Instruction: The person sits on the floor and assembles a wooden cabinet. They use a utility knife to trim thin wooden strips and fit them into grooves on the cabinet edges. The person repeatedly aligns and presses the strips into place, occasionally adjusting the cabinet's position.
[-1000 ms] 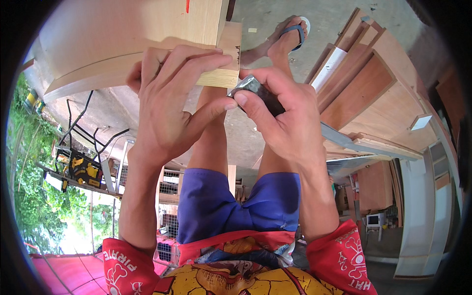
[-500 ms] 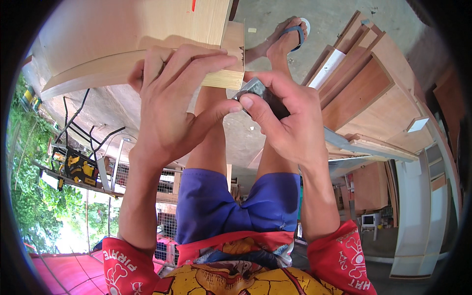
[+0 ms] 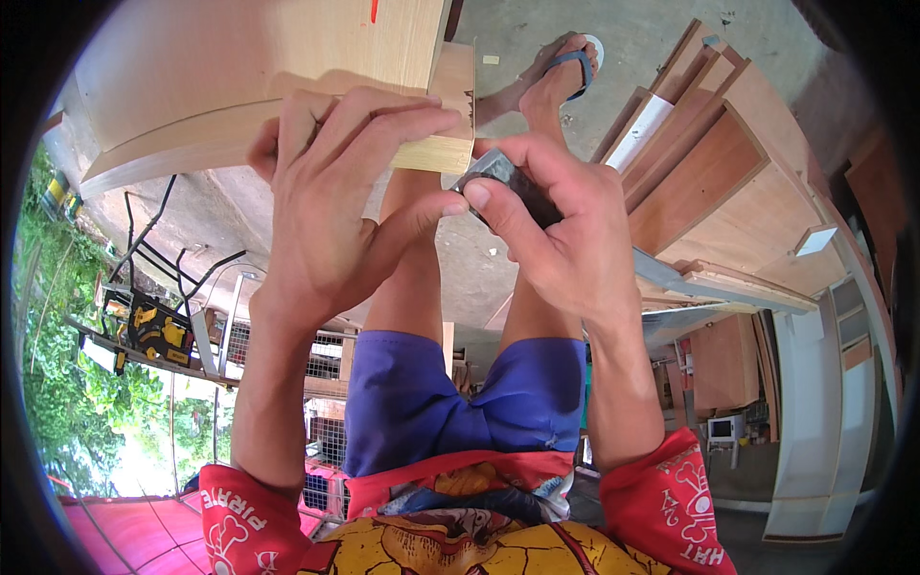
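Note:
A pale wood-faced panel (image 3: 278, 48) with a light edge stands in front of me at the upper left. My left hand (image 3: 331, 196) rests against its near edge, fingers stretched over the wood and thumb apart. That thumb reaches the near corner of a small dark block (image 3: 522, 192), possibly a sanding block. My right hand (image 3: 575, 225) grips this block between thumb and curled fingers, just right of and below the panel's corner. The block's grey end points toward the panel, and its far part is hidden in my palm.
Wooden boards (image 3: 695, 172) lean at the right, with long pale panels (image 3: 810, 422) below them. A sandaled foot (image 3: 565, 77) is on the concrete floor (image 3: 508, 48) ahead. To the left are black-and-yellow tools (image 3: 158, 326) on a stand, and wire mesh (image 3: 326, 441).
Both hands stay almost in place. The block and my right fingers have shifted very slightly at the panel's corner.

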A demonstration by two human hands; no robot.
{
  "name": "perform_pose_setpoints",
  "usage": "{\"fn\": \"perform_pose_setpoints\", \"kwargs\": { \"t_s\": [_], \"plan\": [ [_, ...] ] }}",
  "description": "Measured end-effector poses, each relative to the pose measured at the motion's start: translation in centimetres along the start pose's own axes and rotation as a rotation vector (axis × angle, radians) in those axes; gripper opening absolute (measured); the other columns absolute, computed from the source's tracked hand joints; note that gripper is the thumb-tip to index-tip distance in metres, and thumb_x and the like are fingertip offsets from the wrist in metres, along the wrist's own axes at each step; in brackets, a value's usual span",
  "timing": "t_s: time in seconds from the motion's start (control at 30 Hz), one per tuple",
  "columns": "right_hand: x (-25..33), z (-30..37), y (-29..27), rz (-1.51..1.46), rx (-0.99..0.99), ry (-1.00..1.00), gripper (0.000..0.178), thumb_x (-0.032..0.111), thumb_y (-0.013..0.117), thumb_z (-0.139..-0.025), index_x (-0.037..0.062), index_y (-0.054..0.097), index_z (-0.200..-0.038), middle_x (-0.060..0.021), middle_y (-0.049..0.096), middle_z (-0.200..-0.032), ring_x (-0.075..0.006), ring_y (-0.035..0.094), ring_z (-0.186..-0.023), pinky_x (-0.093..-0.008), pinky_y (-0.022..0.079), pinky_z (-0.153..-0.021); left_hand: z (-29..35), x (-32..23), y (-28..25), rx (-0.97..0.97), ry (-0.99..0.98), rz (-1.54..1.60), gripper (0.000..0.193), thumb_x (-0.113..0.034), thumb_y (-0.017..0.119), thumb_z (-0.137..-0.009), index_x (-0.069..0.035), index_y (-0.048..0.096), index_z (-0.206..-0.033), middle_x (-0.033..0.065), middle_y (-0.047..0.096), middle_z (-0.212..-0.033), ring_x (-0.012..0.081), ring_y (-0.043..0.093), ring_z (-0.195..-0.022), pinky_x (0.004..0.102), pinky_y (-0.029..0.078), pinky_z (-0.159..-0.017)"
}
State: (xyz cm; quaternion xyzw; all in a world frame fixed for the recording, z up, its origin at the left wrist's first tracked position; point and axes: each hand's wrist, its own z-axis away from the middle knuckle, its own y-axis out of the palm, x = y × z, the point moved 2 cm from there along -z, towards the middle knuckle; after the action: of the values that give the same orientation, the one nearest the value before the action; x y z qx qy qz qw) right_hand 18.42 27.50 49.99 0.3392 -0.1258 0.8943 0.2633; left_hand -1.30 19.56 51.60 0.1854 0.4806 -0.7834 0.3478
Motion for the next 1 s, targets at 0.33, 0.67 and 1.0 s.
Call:
{"fn": "perform_pose_setpoints", "kwargs": {
  "t_s": [0.33, 0.67, 1.0],
  "plan": [
    [-0.2, -0.1, 0.3, -0.019, -0.001, -0.035, 0.025, 0.023, 0.080, -0.099, 0.0026, 0.071, -0.111, -0.0141, 0.071, -0.072, -0.0343, 0.069, -0.063, -0.0422, 0.049, -0.059, 0.1, 0.1, -0.1, -0.006, 0.013, -0.023, 0.046, -0.048, 0.083, -0.090, -0.022, 0.078, -0.128, -0.0045, 0.074, -0.126, 0.0254, 0.058, -0.111, 0.0451, 0.031, -0.103],
    [-0.3, -0.3, 0.4, 0.011, -0.022, -0.044, 0.018, 0.017, 0.077, -0.102, 0.0021, 0.074, -0.111, -0.0032, 0.065, -0.068, -0.0134, 0.060, -0.060, -0.0299, 0.043, -0.057, 0.2, 0.0, -0.4, 0.011, 0.006, -0.042, 0.046, -0.044, 0.085, -0.089, -0.021, 0.078, -0.129, -0.0042, 0.075, -0.127, 0.0255, 0.058, -0.111, 0.0441, 0.032, -0.103],
    [-0.3, 0.3, 0.4, -0.019, -0.074, -0.053, 0.027, 0.024, 0.081, -0.098, 0.0033, 0.073, -0.112, -0.0149, 0.072, -0.073, -0.0360, 0.071, -0.066, -0.0429, 0.053, -0.064, -0.2, -0.3, -0.4, 0.021, 0.028, -0.010, 0.049, -0.041, 0.087, -0.087, -0.018, 0.079, -0.129, 0.0029, 0.075, -0.128, 0.0275, 0.060, -0.114, 0.0411, 0.038, -0.105]
  ]
}}
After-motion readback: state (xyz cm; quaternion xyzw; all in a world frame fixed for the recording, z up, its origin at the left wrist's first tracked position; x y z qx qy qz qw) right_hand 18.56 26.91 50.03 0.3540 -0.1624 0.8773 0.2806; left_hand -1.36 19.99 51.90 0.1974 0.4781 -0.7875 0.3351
